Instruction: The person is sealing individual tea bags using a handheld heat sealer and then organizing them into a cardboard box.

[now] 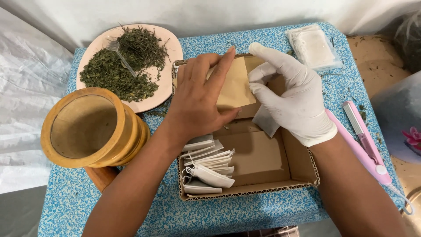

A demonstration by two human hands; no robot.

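Nearest the lower edge of the frame, both forearms are reaching up over a shallow cardboard box at the centre. Lying in its lower left corner is a stack of small white filter bags with strings, thin and limp.

Above them, the bare left hand is closing its thumb and fingers on a tan paper envelope, which is sitting just above the box's middle. The gloved right hand is pinching the same envelope's right edge with curled fingers, the index finger lifted. The envelope is looking light, thin and easily creased, so a gentle hold at the edges seems best. A greyish flat piece is peeking out beneath the glove; whether it is a bag or a flap is hard to tell, and the envelope's opening is hidden by the hands.

At the left a wooden mortar is standing; at the right a pink handheld sealer is lying. Farther up, a pink plate is holding dried green herbs and a clear spoon, and a clear packet of white pieces is resting at the upper right.
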